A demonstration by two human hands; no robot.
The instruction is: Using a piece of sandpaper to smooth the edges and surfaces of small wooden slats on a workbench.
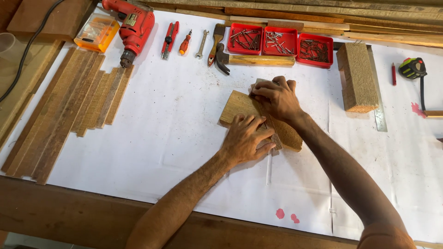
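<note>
Both forearms reach in from the near edge of the bench. Left hand (247, 138) lies flat, fingers spread, pressing down on the wooden board (235, 108) and the thin strip (272, 133) laid across it; nothing clasped. Right hand (277, 97) is just beyond it, fingers curled over the far end of the strip, pinning it to the board. Board sits on white paper (175, 129) under both palms. Well left of the hands: loose slats (69, 110) and a red drill (131, 27). Beyond the hands: screwdriver (185, 42), spanner (201, 44), hammer (254, 60), three red trays of nails (281, 42). Right of the hands: wood block (357, 83), red pencil (393, 74), tape measure (413, 68).
</note>
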